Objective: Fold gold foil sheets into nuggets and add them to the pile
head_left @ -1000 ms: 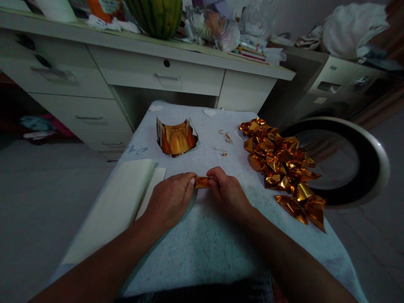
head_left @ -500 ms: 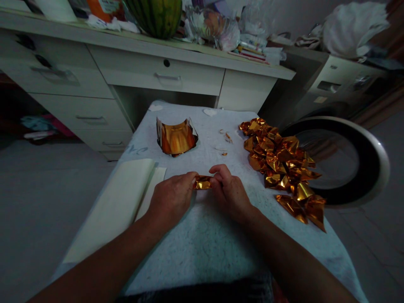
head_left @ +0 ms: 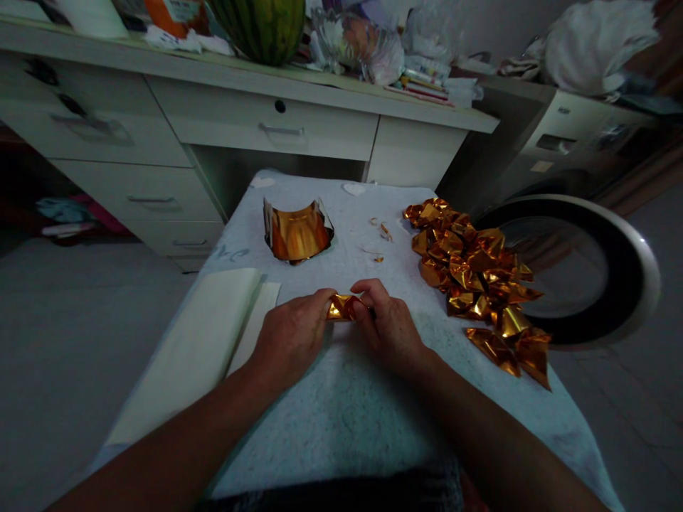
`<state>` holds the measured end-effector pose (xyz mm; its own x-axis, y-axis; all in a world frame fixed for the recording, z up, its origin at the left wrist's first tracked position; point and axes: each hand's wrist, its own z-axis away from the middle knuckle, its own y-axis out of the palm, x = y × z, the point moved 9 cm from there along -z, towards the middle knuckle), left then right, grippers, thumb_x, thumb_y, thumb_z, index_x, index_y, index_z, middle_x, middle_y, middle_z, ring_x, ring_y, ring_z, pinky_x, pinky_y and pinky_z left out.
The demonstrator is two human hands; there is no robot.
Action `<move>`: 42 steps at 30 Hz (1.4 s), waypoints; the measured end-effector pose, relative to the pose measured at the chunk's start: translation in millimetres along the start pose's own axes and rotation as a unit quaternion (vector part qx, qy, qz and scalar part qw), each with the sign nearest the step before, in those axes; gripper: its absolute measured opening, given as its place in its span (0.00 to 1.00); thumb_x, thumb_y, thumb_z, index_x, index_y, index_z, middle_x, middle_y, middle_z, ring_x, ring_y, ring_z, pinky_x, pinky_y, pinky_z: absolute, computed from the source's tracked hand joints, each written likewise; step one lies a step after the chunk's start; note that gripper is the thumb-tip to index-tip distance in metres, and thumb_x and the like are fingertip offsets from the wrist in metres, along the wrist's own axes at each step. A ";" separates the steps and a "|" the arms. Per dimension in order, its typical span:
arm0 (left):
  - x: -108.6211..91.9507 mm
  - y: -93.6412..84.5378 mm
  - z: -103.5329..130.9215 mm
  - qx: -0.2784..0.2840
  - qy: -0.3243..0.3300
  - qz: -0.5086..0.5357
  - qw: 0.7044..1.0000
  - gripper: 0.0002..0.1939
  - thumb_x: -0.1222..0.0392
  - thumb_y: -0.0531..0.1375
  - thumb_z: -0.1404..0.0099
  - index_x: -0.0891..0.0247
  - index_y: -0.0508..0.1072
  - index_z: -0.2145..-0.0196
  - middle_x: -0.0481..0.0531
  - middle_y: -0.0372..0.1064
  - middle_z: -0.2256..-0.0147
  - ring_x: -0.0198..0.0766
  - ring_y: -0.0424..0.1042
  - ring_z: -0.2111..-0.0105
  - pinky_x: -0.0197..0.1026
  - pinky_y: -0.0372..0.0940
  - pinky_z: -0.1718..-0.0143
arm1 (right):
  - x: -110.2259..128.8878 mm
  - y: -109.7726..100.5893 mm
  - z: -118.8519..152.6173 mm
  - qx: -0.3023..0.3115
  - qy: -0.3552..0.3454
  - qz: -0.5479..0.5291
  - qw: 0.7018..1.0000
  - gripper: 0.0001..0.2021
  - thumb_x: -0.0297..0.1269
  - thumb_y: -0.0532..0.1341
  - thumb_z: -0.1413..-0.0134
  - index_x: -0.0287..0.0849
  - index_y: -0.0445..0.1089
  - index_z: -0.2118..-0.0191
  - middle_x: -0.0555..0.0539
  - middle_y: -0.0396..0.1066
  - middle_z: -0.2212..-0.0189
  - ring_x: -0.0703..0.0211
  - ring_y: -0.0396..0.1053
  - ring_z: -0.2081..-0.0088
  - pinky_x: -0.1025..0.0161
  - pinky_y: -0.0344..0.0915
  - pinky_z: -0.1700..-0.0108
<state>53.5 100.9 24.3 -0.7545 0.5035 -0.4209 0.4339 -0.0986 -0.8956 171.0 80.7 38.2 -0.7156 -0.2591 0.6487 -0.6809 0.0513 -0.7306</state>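
Observation:
A small piece of shiny gold foil point(head_left: 340, 308) is stretched between my two hands above the cloth-covered table point(head_left: 352, 398). My left hand point(head_left: 296, 331) pinches its left end. The fingers of my right hand point(head_left: 387, 323) close on the right end, hiding part of it. Beyond my hands a curved stack of gold foil sheets point(head_left: 299, 233) stands on the cloth. On the right lies a heap of folded gold foil pieces point(head_left: 474, 267), with pinched middles and flared ends. Thin foil scraps point(head_left: 385, 232) lie between the stack and the heap.
Folded pale paper point(head_left: 197, 348) lies along the table's left side. A white desk with drawers point(head_left: 282, 131) stands behind, bearing a watermelon point(head_left: 261, 28) and a glass bowl point(head_left: 352, 43). At the right, a washing machine's round door point(head_left: 634, 274) hangs open beside the table.
The foil between my hands is more creased, and its right end is gathered further into my right fingers. Both hands stay in nearly the same place.

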 end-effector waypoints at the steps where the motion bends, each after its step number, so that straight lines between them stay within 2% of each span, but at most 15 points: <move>1: 0.4 -0.3 0.3 -0.003 0.000 -0.004 1.000 0.16 0.62 0.45 0.29 0.61 0.69 0.52 0.54 0.77 0.62 0.42 0.76 0.63 0.42 0.67 0.64 | -0.1 -0.2 0.1 -0.001 0.000 0.003 1.000 0.09 0.33 0.50 0.37 0.43 0.60 0.53 0.52 0.71 0.75 0.61 0.66 0.75 0.66 0.57 0.70; 6: -0.7 -5.5 0.8 -0.025 0.012 0.016 0.999 0.15 0.62 0.45 0.29 0.60 0.68 0.51 0.52 0.77 0.62 0.41 0.76 0.64 0.41 0.67 0.64 | 1.8 3.0 -0.2 0.017 -0.009 0.009 1.000 0.08 0.33 0.49 0.37 0.43 0.60 0.54 0.51 0.71 0.74 0.62 0.65 0.76 0.66 0.56 0.72; 12: -5.2 -2.8 -0.7 -0.013 0.022 0.009 1.000 0.15 0.61 0.44 0.29 0.60 0.69 0.53 0.51 0.77 0.65 0.40 0.76 0.66 0.40 0.66 0.65 | -4.8 -1.7 -0.4 -0.017 0.016 0.027 0.999 0.08 0.33 0.50 0.37 0.43 0.61 0.54 0.51 0.71 0.74 0.62 0.64 0.78 0.67 0.54 0.73; 18: -0.8 -5.0 1.0 -0.031 0.004 0.012 0.999 0.16 0.62 0.45 0.29 0.59 0.68 0.51 0.51 0.77 0.62 0.41 0.76 0.64 0.40 0.66 0.63 | -0.9 2.9 -0.8 0.009 -0.003 0.024 1.000 0.08 0.32 0.50 0.38 0.43 0.61 0.56 0.51 0.71 0.75 0.62 0.65 0.77 0.66 0.55 0.72; 23: -3.7 0.0 1.1 0.006 0.014 -0.010 1.000 0.16 0.62 0.44 0.29 0.60 0.69 0.53 0.51 0.76 0.66 0.41 0.76 0.66 0.41 0.65 0.66 | -2.9 2.2 -0.1 0.003 -0.004 0.020 1.000 0.08 0.32 0.50 0.38 0.43 0.61 0.55 0.51 0.72 0.73 0.62 0.66 0.76 0.67 0.55 0.71; 32: 1.9 -0.5 -0.6 0.007 -0.017 -0.004 1.000 0.15 0.61 0.44 0.29 0.59 0.68 0.52 0.52 0.77 0.63 0.41 0.76 0.63 0.41 0.65 0.64 | 0.9 2.7 -0.8 0.031 -0.009 -0.013 0.999 0.07 0.33 0.52 0.38 0.43 0.60 0.55 0.54 0.68 0.77 0.63 0.63 0.77 0.67 0.54 0.72; 37: 2.7 -4.9 -0.9 0.012 -0.028 0.037 0.999 0.16 0.59 0.43 0.28 0.60 0.69 0.55 0.51 0.75 0.65 0.41 0.75 0.66 0.41 0.63 0.65 | -5.3 -10.6 1.4 0.008 -0.009 -0.054 0.998 0.11 0.37 0.55 0.39 0.43 0.58 0.52 0.55 0.65 0.76 0.64 0.62 0.77 0.67 0.55 0.72; 42: 5.8 -9.1 -2.0 0.004 -0.048 0.043 0.998 0.16 0.58 0.43 0.28 0.60 0.69 0.54 0.52 0.76 0.64 0.42 0.75 0.65 0.42 0.63 0.66 | -4.1 -16.6 2.0 0.026 -0.034 -0.078 0.996 0.07 0.31 0.57 0.43 0.44 0.59 0.59 0.53 0.67 0.70 0.66 0.62 0.75 0.67 0.57 0.70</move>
<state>46.1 106.4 30.3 -0.7580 0.4086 -0.5084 0.4957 -0.1457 -0.8562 185.5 79.0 47.3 -0.5886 -0.3239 0.7407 -0.7726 -0.0444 -0.6334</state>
